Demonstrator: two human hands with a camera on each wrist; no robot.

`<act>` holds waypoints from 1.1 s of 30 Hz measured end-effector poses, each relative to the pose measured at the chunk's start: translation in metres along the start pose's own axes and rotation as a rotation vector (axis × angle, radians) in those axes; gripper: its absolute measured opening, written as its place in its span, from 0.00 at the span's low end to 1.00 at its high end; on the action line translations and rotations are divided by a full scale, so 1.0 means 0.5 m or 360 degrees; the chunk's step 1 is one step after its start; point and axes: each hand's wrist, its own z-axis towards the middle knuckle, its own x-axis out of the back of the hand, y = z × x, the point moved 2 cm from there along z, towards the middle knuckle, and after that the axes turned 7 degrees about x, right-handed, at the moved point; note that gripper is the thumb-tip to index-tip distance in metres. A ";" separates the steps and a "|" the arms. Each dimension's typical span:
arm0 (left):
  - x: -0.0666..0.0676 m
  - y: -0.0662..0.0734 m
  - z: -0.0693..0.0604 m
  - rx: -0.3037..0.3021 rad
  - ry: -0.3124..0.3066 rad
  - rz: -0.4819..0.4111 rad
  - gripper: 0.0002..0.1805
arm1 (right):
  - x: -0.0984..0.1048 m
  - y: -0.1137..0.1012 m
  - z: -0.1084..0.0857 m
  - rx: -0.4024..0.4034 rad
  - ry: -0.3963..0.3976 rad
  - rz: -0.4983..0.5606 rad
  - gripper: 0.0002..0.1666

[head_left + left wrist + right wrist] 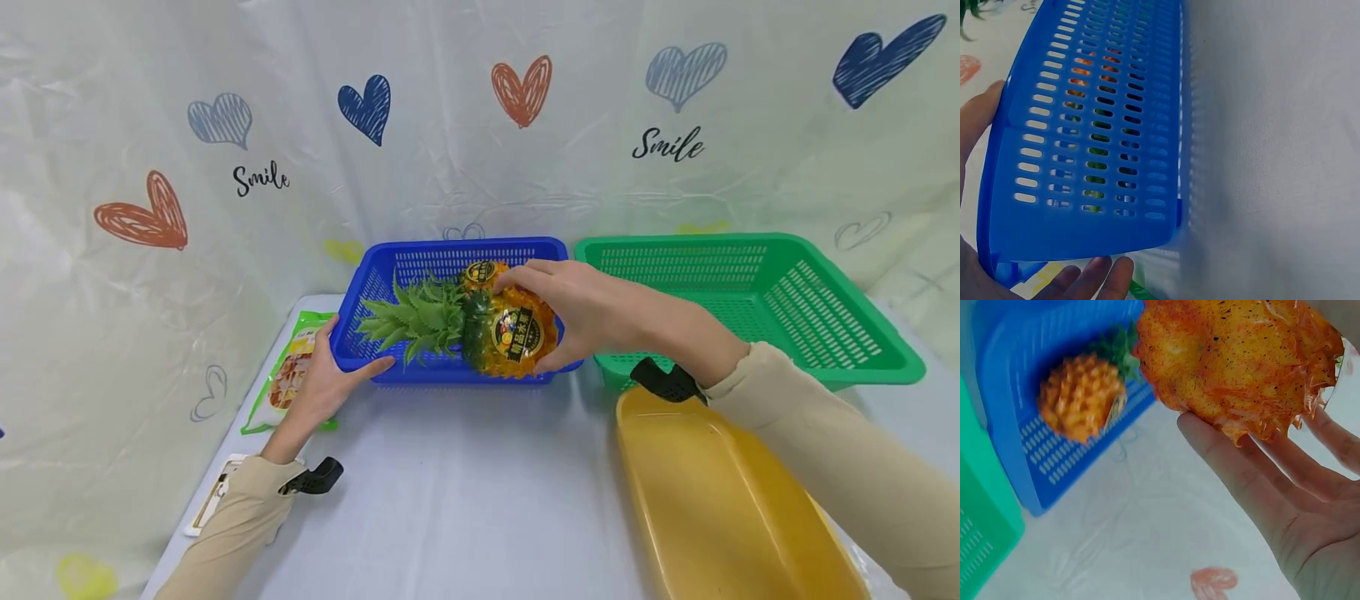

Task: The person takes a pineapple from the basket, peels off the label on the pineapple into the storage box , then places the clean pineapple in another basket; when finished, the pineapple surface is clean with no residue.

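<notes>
Green-crowned and orange-bodied, the held pineapple (498,337) lies roughly level over the blue basket (390,252) at twelve o'clock, crown toward nine. For a secure grip, I should span its broad base evenly, avoiding the second pineapple (1079,394) inside. My right hand (581,304), entering from four o'clock, grasps that base; my left hand (330,379) grips the basket's corner at eight.

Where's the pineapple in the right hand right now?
In the head view, that pineapple is over the blue basket, left of the green basket; the right wrist view shows another pineapple in the basket.
</notes>
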 end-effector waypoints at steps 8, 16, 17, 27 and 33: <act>0.001 -0.003 0.004 -0.0077 0.0010 -0.0105 0.63 | -0.049 -0.023 -0.027 0.0106 -0.0095 0.0052 0.53; 0.002 -0.005 0.002 -0.0010 0.0023 -0.0049 0.68 | -0.073 -0.044 -0.045 0.0148 -0.0149 0.0102 0.54; 0.002 -0.006 0.001 -0.0005 0.0026 -0.0036 0.68 | -0.075 -0.047 -0.047 0.0154 -0.0163 0.0111 0.54; 0.000 -0.005 0.000 0.0000 0.0027 -0.0004 0.69 | -0.122 -0.041 -0.066 0.0122 -0.0339 0.0172 0.52; 0.000 -0.007 -0.002 0.0006 0.0032 0.0009 0.68 | -0.157 -0.029 -0.073 0.0118 -0.0349 0.0116 0.54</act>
